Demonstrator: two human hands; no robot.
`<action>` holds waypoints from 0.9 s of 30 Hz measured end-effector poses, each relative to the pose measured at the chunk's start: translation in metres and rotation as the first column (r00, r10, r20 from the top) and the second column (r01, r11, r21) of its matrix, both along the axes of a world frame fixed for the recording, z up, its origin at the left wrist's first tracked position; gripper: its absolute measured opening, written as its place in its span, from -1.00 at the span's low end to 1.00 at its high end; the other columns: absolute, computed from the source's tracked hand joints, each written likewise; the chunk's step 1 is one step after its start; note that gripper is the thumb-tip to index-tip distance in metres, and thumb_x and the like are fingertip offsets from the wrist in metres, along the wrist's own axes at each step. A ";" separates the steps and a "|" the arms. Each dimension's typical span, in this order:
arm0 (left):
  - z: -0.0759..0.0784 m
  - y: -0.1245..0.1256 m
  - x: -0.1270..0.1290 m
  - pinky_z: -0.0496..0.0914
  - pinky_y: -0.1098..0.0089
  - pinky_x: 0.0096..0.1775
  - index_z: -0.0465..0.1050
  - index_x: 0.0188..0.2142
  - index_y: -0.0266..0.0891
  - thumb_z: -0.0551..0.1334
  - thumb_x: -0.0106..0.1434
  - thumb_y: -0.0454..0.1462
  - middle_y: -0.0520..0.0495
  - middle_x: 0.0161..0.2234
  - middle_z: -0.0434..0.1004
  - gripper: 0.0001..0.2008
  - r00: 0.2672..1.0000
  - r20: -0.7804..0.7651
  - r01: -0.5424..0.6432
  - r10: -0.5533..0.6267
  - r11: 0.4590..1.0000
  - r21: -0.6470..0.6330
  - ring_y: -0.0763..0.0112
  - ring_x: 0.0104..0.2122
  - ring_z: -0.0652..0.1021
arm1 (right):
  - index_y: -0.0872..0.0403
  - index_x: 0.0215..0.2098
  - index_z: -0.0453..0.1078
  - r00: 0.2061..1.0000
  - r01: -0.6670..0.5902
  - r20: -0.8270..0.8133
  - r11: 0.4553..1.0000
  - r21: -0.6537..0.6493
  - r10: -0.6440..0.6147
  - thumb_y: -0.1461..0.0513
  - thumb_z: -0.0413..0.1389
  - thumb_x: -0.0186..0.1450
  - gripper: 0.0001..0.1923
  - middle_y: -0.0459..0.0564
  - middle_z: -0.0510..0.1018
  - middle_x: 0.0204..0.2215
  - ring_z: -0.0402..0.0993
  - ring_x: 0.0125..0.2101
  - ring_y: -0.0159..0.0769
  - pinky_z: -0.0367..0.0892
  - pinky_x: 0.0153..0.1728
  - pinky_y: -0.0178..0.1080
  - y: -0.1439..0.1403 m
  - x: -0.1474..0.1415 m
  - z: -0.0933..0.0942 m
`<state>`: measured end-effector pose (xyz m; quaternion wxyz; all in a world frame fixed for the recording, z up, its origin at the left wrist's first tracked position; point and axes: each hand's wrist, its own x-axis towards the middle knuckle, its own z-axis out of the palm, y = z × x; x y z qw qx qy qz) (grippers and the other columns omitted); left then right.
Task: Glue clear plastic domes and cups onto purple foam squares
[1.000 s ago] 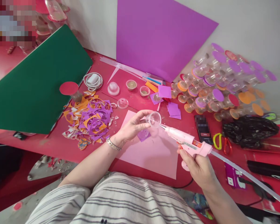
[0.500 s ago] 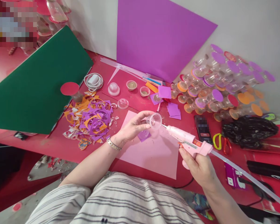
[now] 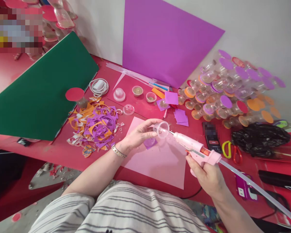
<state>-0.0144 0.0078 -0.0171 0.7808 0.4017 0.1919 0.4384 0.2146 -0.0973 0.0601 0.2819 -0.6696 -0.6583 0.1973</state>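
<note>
Between the thumb and fingers of my left hand (image 3: 141, 135) is a small clear plastic cup (image 3: 163, 130), its round mouth turned toward the right. My right hand (image 3: 210, 177) grips a pink hot glue gun (image 3: 191, 145) with a long clear glue stick (image 3: 257, 187) sticking out of its back end. The gun's metal tip is at the rim of the cup; whether it touches cannot be told. Beneath the cup, a purple square with a clear round piece (image 3: 150, 141) lies on a pink sheet (image 3: 157, 168), partly hidden by my left hand.
Purple and orange paper scraps (image 3: 99, 123) are heaped on the left, near a green board (image 3: 43, 90). Several joined clear cups with coloured discs (image 3: 215, 84) are stacked at the right. Scissors (image 3: 237, 154), a phone (image 3: 212, 137) and a black plastic bag (image 3: 259, 139) lie right of the gun.
The glue gun's tip has come slightly closer to the cup's mouth. The whole view has shifted a little; both hands keep their holds.
</note>
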 end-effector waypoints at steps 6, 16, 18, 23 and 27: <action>0.001 0.000 0.000 0.39 0.34 -0.05 0.54 0.00 -0.08 0.47 0.11 -0.18 -0.08 -0.05 0.57 -0.57 1.000 0.015 0.020 -0.020 1.000 -0.001 0.29 -0.07 0.52 | 0.05 -0.42 0.56 1.000 -0.007 -0.006 0.998 0.055 0.007 -0.17 0.10 0.26 -0.50 0.07 0.68 -0.48 0.64 -0.48 -0.14 0.57 -0.47 -0.22 -0.001 0.001 -0.003; 0.003 0.000 0.001 0.38 0.32 -0.02 0.55 0.00 -0.05 0.45 0.13 -0.23 -0.04 -0.01 0.57 -0.58 1.000 -0.004 -0.023 0.023 1.000 -0.006 0.30 -0.08 0.54 | 0.06 -0.42 0.55 1.000 -0.004 -0.011 0.999 0.051 0.004 -0.14 0.09 0.29 -0.53 0.06 0.66 -0.53 0.62 -0.52 -0.19 0.54 -0.48 -0.26 -0.004 0.002 -0.005; 0.003 0.000 0.001 0.37 0.31 -0.01 0.55 0.00 -0.06 0.45 0.12 -0.23 -0.05 0.00 0.57 -0.58 1.000 -0.007 -0.021 0.021 1.000 -0.003 0.28 -0.07 0.54 | 0.05 -0.41 0.55 1.000 -0.002 -0.024 0.998 0.061 0.003 -0.12 0.10 0.29 -0.55 0.07 0.66 -0.50 0.63 -0.49 -0.17 0.55 -0.46 -0.25 -0.005 0.002 -0.006; 0.005 0.000 0.000 0.36 0.29 0.02 0.53 0.03 -0.06 0.43 0.15 -0.23 -0.06 0.01 0.57 -0.58 0.999 -0.036 -0.027 0.027 1.000 0.007 0.25 -0.03 0.54 | 0.05 -0.40 0.55 0.998 0.019 -0.057 1.000 0.022 -0.017 -0.08 0.12 0.28 -0.60 0.07 0.68 -0.46 0.65 -0.41 -0.14 0.57 -0.37 -0.21 -0.004 -0.003 -0.001; 0.008 0.000 0.000 0.39 0.31 0.01 0.55 0.01 -0.10 0.43 0.15 -0.23 -0.09 -0.01 0.58 -0.59 0.998 -0.041 -0.044 0.044 0.999 0.001 0.27 -0.06 0.54 | 0.04 -0.42 0.54 0.997 0.033 -0.073 0.999 -0.011 -0.034 -0.06 0.11 0.28 -0.62 0.05 0.66 -0.50 0.63 -0.47 -0.17 0.54 -0.45 -0.25 -0.005 -0.006 0.002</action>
